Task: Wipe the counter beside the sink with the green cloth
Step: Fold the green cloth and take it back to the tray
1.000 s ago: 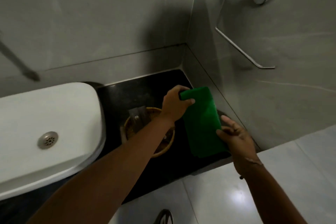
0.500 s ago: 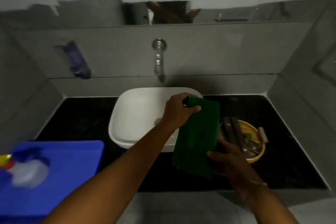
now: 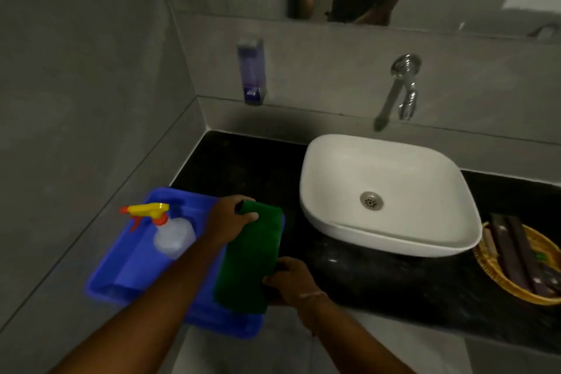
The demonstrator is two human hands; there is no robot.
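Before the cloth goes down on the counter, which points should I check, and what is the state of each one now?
1. Green cloth held at both ends: ok; left hand has the top, right hand the lower edge.
2. Cloth folded flat: ok.
3. Cloth touching the black counter: not ok, it hangs over the blue tray.
4. Counter between tray and sink free: ok.
5. Spray bottle out of the way: ok, inside the tray.
6. Cloth damp: cannot tell.

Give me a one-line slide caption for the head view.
Both hands hold a green cloth over a blue tub beside the sink.
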